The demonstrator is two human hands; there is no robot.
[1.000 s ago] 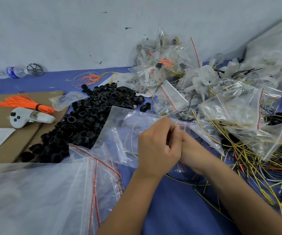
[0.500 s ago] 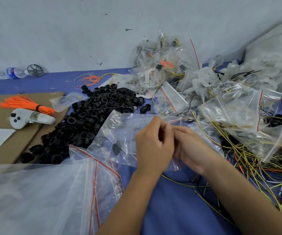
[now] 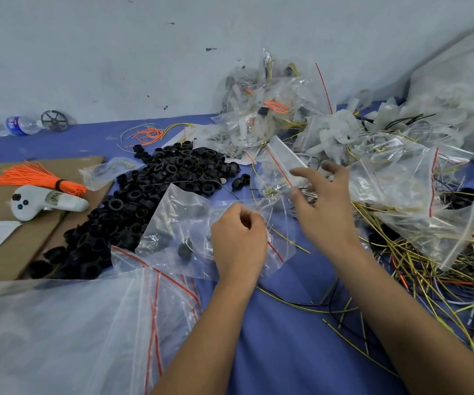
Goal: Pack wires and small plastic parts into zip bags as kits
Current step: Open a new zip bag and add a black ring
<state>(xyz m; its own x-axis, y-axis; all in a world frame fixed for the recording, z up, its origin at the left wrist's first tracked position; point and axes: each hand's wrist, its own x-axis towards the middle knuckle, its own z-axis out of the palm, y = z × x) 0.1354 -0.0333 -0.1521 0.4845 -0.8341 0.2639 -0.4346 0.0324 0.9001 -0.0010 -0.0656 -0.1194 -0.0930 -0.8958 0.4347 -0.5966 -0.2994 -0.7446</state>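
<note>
The left hand [image 3: 240, 240] is pinching the mouth edge of a zip bag [image 3: 184, 223] with curled fingers, holding it just above the blue bench [image 3: 281, 352] near the pile of black plastic rings [image 3: 156, 189]. 1 black part [image 3: 185, 249] is lying inside. The right hand [image 3: 322, 208], fingers spread and holding nothing, is hovering over the packed bags [image 3: 281, 166] farther off. With only 1 hand gripping, the bag could be sagging shut or spilling its contents; reaching fingers risk snagging the loose yellow wires [image 3: 429, 269] at right.

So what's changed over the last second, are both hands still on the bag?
No. The right hand has let go of the zip bag and lifted away to the right, fingers spread. The left hand still pinches the bag's top edge. The black ring pile and orange wire bundle haven't moved.
</note>
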